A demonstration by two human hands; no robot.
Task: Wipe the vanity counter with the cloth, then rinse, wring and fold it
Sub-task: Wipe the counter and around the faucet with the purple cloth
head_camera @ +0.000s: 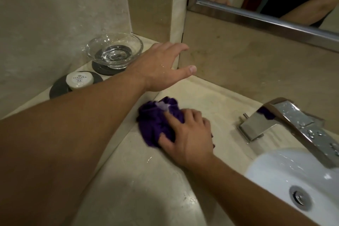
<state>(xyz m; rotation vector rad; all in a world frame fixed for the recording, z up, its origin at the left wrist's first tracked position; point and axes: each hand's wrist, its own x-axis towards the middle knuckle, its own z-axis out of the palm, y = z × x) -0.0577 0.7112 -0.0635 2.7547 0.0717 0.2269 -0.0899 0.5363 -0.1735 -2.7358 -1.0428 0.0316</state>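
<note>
At the left of the frame a wrapped round soap (79, 79) sits on a dark disc, with a clear glass dish (114, 49) just beyond it on the raised ledge. The left arm crosses from lower left toward upper centre. The left hand (161, 66) is released, fingers and thumb spread wide, holding nothing, by the ledge's corner; whether it touches I cannot tell. In the centre the purple cloth (156, 123) lies bunched on the beige table (139, 176), against the ledge's step. The right hand (187, 134) rests palm down on it, bent fingers and thumb grasping its folds. At the right stand a chrome tap (286, 121) and a white basin (286, 174).
</note>
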